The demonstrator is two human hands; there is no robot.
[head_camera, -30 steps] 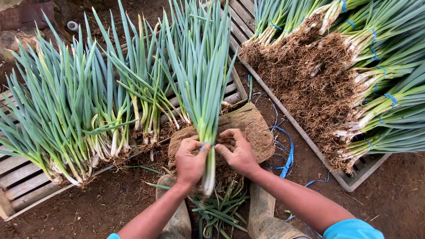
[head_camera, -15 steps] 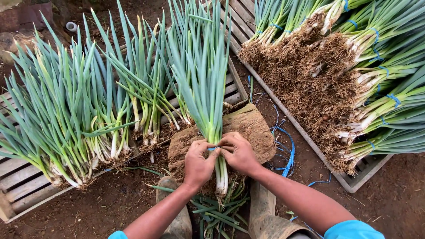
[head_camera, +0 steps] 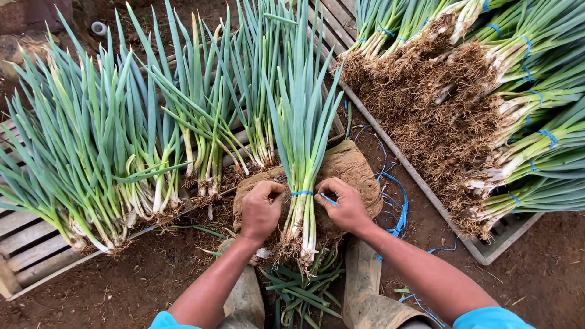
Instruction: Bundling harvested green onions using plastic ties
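Observation:
A bunch of green onions (head_camera: 301, 140) stands upright between my hands, its white stalks and roots (head_camera: 298, 234) pointing toward me. A thin blue tie (head_camera: 303, 193) wraps the stalks. My left hand (head_camera: 261, 210) grips the bunch from the left at the tie. My right hand (head_camera: 344, 204) pinches the blue tie's end on the right. The bunch rests on a brown sack-covered block (head_camera: 350, 167).
Loose green onions (head_camera: 109, 158) lie on a wooden pallet (head_camera: 27, 247) at left. Tied bunches with blue bands (head_camera: 524, 122) fill a crate (head_camera: 487, 250) at right. Blue ties (head_camera: 399, 213) lie on the dirt. Trimmed leaves (head_camera: 301, 292) sit between my muddy boots (head_camera: 365, 286).
The bunch has shifted slightly right and lower on the block. A blue tie now circles the stalks, and my right hand holds its end.

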